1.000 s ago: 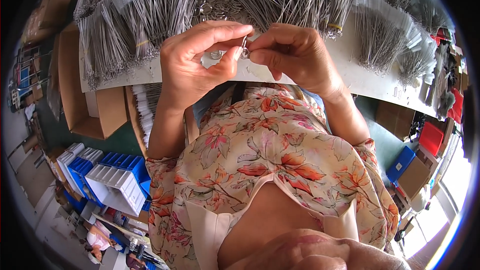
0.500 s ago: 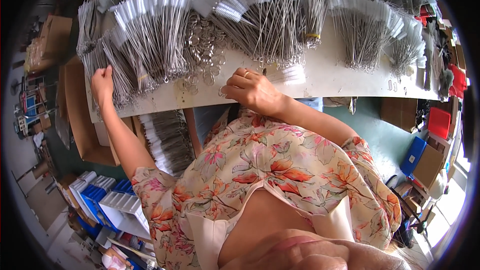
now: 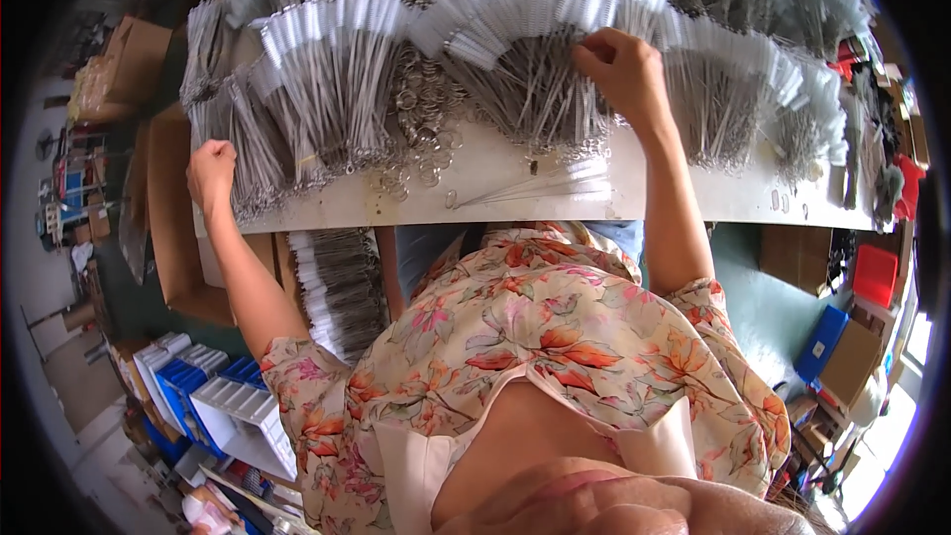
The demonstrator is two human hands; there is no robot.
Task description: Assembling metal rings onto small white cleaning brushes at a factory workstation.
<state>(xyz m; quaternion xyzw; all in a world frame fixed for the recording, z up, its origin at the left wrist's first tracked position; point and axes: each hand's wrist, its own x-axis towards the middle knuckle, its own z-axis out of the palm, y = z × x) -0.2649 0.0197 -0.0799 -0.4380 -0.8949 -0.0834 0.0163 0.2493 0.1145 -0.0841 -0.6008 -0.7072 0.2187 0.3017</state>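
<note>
The right hand (image 3: pixel 616 74) pinches narrowly into a fanned bundle of wire brushes (image 3: pixel 525 69) at the far middle of the desk (image 3: pixel 693 193), their long axes running near-to-far, while the left hand (image 3: pixel 210 170), loosely curled, rests on the far-left bundle (image 3: pixel 248 134).

Brush bundles (image 3: pixel 515 69): thin twisted metal wire stems, dull grey; white bristle tips, fuzzy and matt.
Key rings (image 3: pixel 421 114): bright metal, glossy, centre of the frame.
Tabletop (image 3: pixel 693 193): smooth white surface, matt.
Cardboard box (image 3: pixel 173 228): brown card, matt, left of the frame.
Bins (image 3: pixel 213 391): blue and white plastic, smooth, lower left.
Blouse (image 3: pixel 555 337): soft floral cloth, matt.
</note>
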